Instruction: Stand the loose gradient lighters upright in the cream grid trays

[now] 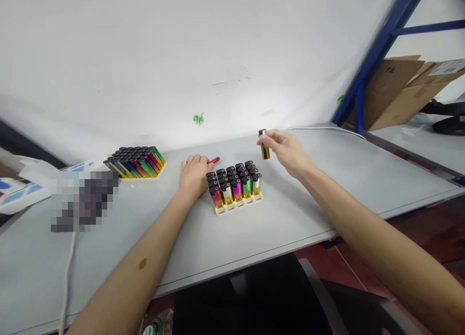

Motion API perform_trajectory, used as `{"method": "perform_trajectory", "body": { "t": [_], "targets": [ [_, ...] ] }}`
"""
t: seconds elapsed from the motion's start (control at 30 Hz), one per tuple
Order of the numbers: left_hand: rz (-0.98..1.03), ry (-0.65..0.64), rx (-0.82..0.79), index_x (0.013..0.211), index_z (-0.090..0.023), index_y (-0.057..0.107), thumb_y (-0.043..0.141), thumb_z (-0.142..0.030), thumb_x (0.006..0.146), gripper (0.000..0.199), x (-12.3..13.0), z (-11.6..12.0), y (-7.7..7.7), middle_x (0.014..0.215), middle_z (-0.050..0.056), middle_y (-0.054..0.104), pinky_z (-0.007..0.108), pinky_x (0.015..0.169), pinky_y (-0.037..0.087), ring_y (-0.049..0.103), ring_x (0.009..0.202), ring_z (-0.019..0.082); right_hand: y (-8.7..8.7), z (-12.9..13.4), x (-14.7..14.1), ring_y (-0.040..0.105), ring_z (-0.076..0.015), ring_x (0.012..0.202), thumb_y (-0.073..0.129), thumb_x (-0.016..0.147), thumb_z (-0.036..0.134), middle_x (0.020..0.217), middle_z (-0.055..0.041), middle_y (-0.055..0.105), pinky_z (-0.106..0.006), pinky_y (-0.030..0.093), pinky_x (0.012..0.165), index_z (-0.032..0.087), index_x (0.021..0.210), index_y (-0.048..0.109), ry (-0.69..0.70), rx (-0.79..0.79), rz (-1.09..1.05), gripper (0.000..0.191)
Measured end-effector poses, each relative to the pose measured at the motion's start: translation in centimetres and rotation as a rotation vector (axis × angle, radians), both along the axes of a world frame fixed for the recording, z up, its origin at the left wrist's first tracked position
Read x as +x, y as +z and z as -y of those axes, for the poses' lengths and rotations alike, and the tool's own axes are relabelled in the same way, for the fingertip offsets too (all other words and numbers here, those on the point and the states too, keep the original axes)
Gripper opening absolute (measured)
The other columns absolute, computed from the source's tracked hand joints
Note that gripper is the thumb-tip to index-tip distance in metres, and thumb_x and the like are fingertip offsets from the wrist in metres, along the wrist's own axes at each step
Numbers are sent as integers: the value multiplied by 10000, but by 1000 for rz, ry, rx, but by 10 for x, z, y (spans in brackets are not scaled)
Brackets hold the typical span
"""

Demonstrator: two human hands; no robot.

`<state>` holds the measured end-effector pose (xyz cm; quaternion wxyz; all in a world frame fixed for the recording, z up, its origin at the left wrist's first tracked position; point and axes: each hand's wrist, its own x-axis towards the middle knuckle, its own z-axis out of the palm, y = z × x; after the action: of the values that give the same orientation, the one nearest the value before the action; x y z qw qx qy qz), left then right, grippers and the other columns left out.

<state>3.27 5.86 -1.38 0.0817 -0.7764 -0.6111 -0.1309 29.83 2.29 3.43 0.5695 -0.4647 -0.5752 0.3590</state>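
Note:
My right hand (283, 148) is raised over the table, right of and behind the near tray. Thumb and fingers pinch an upright lighter (266, 152), gold-yellow at its lower end with a dark top. My left hand (195, 173) rests on the table just left of the near tray, its fingers closed. From it sticks out a slim red pen-like object (215, 160); its other end is hidden. Between the hands, a cream tray (240, 205) carries rows of upright lighters (237, 190) in red, silver, purple and green, with black tops. Its front row of slots holds no lighters.
A second tray (160, 174) packed with leaning colourful lighters (140, 161) stands back left. Left of it lie a blurred-out dark object (87, 202) with a white cable (69, 272), and white-blue packaging (27, 197). A white wall (181, 59) rises behind; a blue frame (359, 102) and cardboard boxes (395, 90) stand right.

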Motion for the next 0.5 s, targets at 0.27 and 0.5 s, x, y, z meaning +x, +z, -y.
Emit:
{"method": "perform_trajectory", "body": {
  "t": [0.27,0.5],
  "targets": [
    [87,4,-9,1083,-176,639,288,-356,1055,395,-1,15,2,1075,153,694,447,947,397,593,1088,315,39,104,-41,721,-179,795,788,838,330,896,-6,740,-329,586,735,246,1045,653,229,169,169,262],
    [324,27,-73,1111,-197,612,301,-350,1043,353,-6,18,7,1101,127,721,450,993,385,600,1114,304,2,105,-83,738,-178,826,694,911,173,974,-20,771,-329,565,761,231,1089,642,188,136,675,195]
  ]
}}
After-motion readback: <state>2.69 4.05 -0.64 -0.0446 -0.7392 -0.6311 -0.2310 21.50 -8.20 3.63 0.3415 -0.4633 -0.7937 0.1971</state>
